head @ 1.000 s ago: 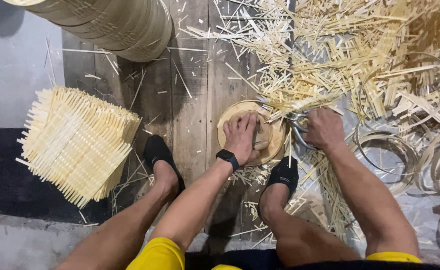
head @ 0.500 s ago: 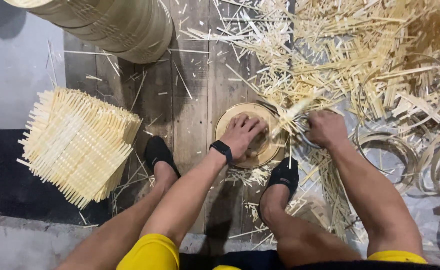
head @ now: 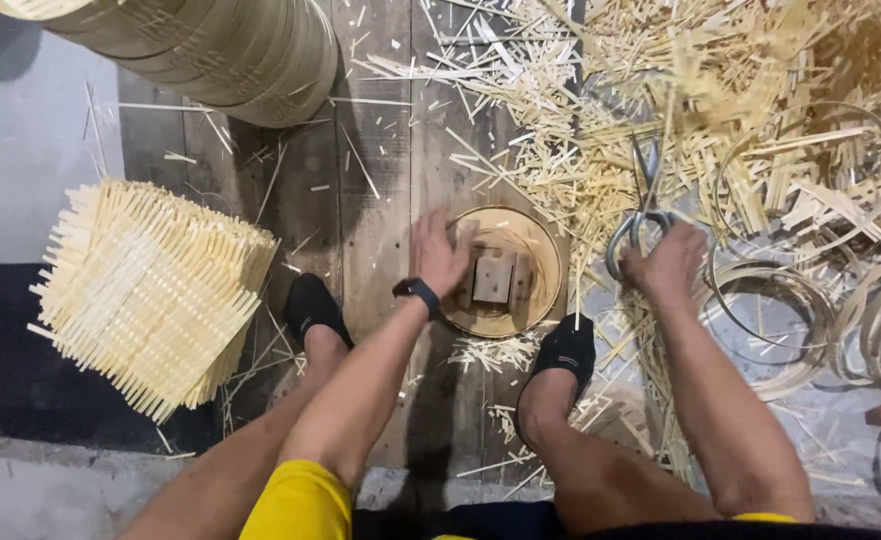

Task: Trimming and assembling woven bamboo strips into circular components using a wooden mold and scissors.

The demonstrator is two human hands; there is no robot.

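Observation:
A round shallow bamboo tray (head: 540,250) lies on the wooden floor between my feet, with a small wooden block (head: 492,278) inside it. My left hand (head: 438,252) rests on the tray's left rim, fingers spread, a dark watch on the wrist. My right hand (head: 668,262) is off to the right of the tray and grips the handles of metal scissors (head: 643,205), whose blades point away from me into the bamboo scraps.
A heap of cut bamboo strips (head: 660,90) covers the floor at top right. Thin bamboo hoops (head: 810,300) lie to the right. A stack of woven bamboo mats (head: 145,290) sits at left, and stacked round trays (head: 220,45) at top left.
My right hand has moved right, away from the tray, and now holds the scissors. My left hand slid from the tray's middle to its left rim, uncovering the wooden block.

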